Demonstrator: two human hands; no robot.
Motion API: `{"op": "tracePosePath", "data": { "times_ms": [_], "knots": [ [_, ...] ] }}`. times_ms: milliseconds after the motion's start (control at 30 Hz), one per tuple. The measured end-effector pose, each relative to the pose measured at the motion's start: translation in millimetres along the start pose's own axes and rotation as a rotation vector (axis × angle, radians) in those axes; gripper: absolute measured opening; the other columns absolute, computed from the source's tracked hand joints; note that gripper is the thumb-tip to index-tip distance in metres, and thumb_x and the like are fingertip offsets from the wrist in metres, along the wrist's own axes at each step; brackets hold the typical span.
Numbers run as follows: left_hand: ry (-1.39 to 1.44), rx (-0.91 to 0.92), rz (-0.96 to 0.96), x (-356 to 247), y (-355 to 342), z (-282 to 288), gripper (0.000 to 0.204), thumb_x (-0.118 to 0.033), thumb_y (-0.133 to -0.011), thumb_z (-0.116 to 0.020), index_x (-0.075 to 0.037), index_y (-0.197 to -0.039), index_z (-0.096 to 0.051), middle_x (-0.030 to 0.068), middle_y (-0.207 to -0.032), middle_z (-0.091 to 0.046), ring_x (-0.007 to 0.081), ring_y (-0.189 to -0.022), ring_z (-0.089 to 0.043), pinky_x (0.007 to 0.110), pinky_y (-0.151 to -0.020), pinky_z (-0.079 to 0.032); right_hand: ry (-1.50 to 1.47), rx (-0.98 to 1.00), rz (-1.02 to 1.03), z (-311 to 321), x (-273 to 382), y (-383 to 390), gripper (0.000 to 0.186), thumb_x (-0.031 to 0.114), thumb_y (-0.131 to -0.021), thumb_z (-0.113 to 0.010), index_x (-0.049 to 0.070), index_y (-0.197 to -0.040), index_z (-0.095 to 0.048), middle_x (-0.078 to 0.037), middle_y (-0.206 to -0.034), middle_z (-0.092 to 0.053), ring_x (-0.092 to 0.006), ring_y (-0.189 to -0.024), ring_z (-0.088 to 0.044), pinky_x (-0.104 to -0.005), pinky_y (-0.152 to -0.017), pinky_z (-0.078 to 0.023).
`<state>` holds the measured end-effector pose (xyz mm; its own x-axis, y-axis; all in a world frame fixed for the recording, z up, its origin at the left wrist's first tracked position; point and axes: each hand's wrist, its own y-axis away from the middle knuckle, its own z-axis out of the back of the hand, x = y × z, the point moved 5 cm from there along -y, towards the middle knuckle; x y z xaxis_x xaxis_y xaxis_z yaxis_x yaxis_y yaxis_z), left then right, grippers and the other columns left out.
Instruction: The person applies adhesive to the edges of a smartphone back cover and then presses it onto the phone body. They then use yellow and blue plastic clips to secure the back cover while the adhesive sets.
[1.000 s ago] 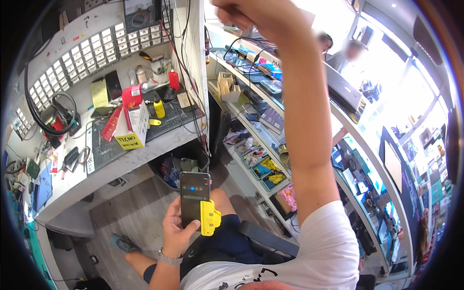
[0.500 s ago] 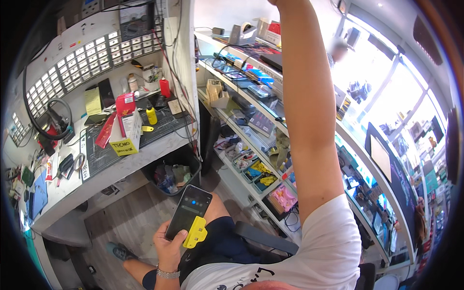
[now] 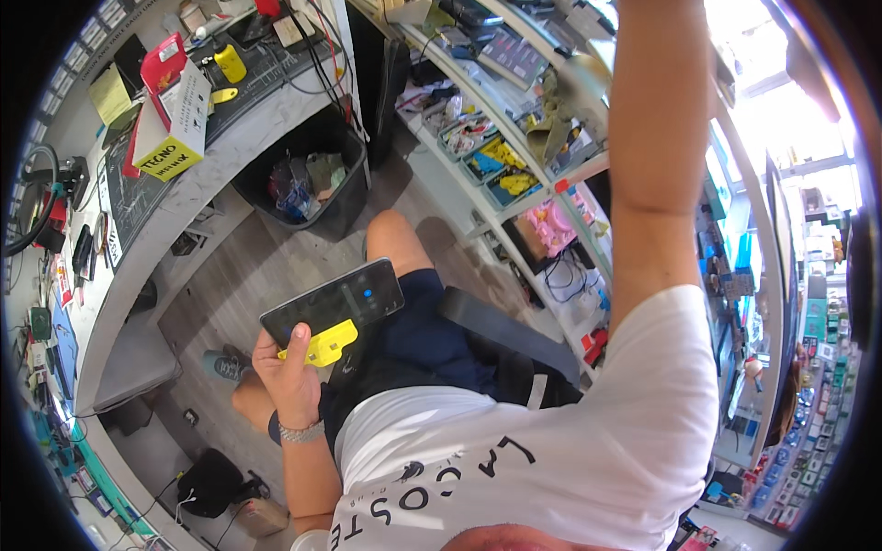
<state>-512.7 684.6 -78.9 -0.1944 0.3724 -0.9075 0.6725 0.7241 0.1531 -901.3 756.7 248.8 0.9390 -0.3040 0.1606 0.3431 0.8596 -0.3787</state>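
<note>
My left hand is closed on a dark phone, held tilted sideways over my lap, with its screen lit. A flat yellow plastic piece lies against the phone's lower side, under my thumb. My right arm reaches up along the right, past the top edge of the picture, so that hand is hidden from me.
The cluttered desk at upper left holds boxes, cables and a yellow bottle. A black bin stands below it. Stocked shelves run along the right, beside a dark chair armrest. My legs are over the wooden floor.
The view has tipped further down, bringing more of my shirt and lap in. The phone has turned from upright toward level. My raised right hand has left the picture, as have the people behind.
</note>
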Motion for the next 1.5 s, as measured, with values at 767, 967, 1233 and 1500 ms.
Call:
{"op": "tracePosePath", "data": {
  "times_ms": [767, 967, 1233, 1500],
  "knots": [
    [-0.403, -0.266, 0.083, 16, -48, 12, 0.024, -0.016, -0.096, -0.076, 0.001, -0.113, -0.071, 0.005, -0.102, -0.074, 0.0085, -0.091, -0.068, 0.026, -0.082, -0.055, 0.259, 0.542, -0.767, -592, -331, 312, 0.04, 0.023, -0.094, -0.069, -0.006, -0.12, -0.062, -0.026, -0.127, -0.061, -0.0454, -0.121, -0.058, -0.0512, -0.103, -0.049],
    [-0.873, -0.093, -0.205, -6, -62, 10, 0.022, -0.012, -0.093, -0.078, 0.005, -0.107, -0.071, 0.006, -0.094, -0.073, 0.0096, -0.085, -0.066, 0.024, -0.078, -0.053, 0.197, 0.09, -0.769, -539, -303, 304, 0.031, 0.023, -0.098, -0.065, -0.002, -0.116, -0.064, -0.027, -0.115, -0.063, -0.0452, -0.106, -0.063, -0.0538, -0.09, -0.051],
    [-0.883, -0.077, -0.335, -27, -53, -7, 0.019, -0.007, -0.088, -0.081, 0.002, -0.103, -0.074, 0.0087, -0.087, -0.074, 0.0123, -0.078, -0.068, 0.027, -0.071, -0.053, -0.734, -0.336, -0.349, -348, -85, 210, 0.02, 0.0, -0.098, -0.063, 0.002, -0.118, -0.067, -0.013, -0.104, -0.068, -0.0236, -0.094, -0.066, -0.0331, -0.087, -0.053],
    [-0.856, 0.03, -0.519, -57, -25, -34, 0.016, -0.002, -0.083, -0.08, -0.002, -0.098, -0.076, 0.0104, -0.086, -0.074, 0.0203, -0.073, -0.07, 0.029, -0.066, -0.052, -0.997, -0.283, 0.306, -256, 100, 176, 0.03, -0.012, -0.077, -0.074, -0.001, -0.105, -0.069, -0.014, -0.091, -0.068, -0.0269, -0.08, -0.067, -0.0336, -0.073, -0.054]
  ]
}}
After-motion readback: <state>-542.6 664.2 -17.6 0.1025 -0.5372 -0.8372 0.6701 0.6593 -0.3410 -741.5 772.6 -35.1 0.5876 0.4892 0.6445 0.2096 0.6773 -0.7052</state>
